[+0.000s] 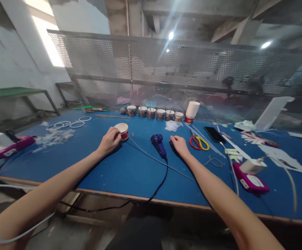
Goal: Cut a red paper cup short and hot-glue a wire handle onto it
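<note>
Left grip (111, 139) clasps a red paper cup (122, 131) with white rim; right grip (179, 145) rests released on the blue worktop (130, 170) beside a blue glue gun (158, 144).

Blue table (130, 173) with glue gun (158, 144), scissors (199, 142), phone (214, 134), stacked cups (192, 111), white rings (70, 123).

Blue-topped workbench (130, 173) backed by a perforated metal screen (166, 69). Grey concrete walls; bright window (46, 38) upper left. Green table (10, 92) stands left. Ceiling lamps (266, 44) lit.
</note>
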Demonstrator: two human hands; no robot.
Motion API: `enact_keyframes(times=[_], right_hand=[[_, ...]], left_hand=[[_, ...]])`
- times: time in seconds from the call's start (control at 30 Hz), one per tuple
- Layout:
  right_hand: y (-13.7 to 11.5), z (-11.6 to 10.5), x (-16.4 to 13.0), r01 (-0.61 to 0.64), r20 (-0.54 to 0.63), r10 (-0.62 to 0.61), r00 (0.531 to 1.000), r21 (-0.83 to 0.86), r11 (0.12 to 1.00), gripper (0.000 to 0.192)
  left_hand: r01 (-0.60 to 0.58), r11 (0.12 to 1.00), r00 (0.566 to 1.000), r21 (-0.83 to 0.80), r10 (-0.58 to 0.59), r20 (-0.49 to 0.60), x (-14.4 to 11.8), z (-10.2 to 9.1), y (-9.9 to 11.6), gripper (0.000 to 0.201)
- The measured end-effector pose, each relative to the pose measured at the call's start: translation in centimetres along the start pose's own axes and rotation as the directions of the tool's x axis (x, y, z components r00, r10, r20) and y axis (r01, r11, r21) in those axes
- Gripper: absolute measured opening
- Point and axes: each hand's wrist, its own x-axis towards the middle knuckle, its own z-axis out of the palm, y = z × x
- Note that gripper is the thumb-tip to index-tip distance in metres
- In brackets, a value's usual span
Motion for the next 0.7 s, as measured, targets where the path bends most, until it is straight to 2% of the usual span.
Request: enact_keyframes(times=[0.13, 0.23, 0.33, 0.4, 0.5, 0.57, 0.63, 0.7], right_hand=[[-0.3, -0.8, 0.4, -0.057, 0.081, 0.051, 0.995, 0.075, 0.996, 0.027], [-0.6, -3.0, -0.4, -0.062, 0.173, 0.043, 0.984, 0.108, 0.992, 0.026], [-0.6, -5.7, -3.1, -0.027, 0.286, -0.007, 0.958, 0.113, 0.993, 0.034], [-0.4, -6.9, -5.8, 0.017, 0.346, -0.052, 0.937, 0.104, 0.994, 0.029], [-0.3, -7.1, -9.6, 0.133, 0.428, -0.127, 0.895, 0.016, 0.991, 0.012], [-0.6, -6.8, -11.0, 0.155, 0.477, -0.129, 0.870, -0.015, 0.988, 0.004], [-1.3, -6.9, -11.1, 0.118, 0.519, -0.095, 0.849, -0.011, 0.993, 0.009], [-2.4, -7.6, -9.7, 0.043, 0.545, -0.071, 0.836, 0.064, 0.997, 0.007]], left_hand=[[-0.010, 0.999, 1.000, -0.045, 0.010, 0.006, 0.3, -0.1, 0.0, 0.013], [-0.010, 0.998, 1.000, -0.066, 0.009, -0.015, 0.5, -0.1, -0.2, 0.014], [-0.003, 0.996, 1.000, -0.091, 0.001, -0.020, 0.5, -0.2, -0.3, 0.013], [0.008, 0.993, 1.000, -0.118, -0.010, -0.012, 0.5, -0.3, -0.4, 0.012], [0.026, 0.989, 1.000, -0.147, -0.027, -0.010, 0.4, -0.4, -0.3, 0.012], [0.034, 0.986, 0.999, -0.162, -0.035, -0.004, 0.4, -0.4, -0.4, 0.011], [0.046, 0.982, 0.999, -0.185, -0.047, 0.001, 0.3, -0.4, -0.5, 0.012], [0.065, 0.975, 0.998, -0.214, -0.069, -0.010, 0.3, -0.3, -0.6, 0.013]])
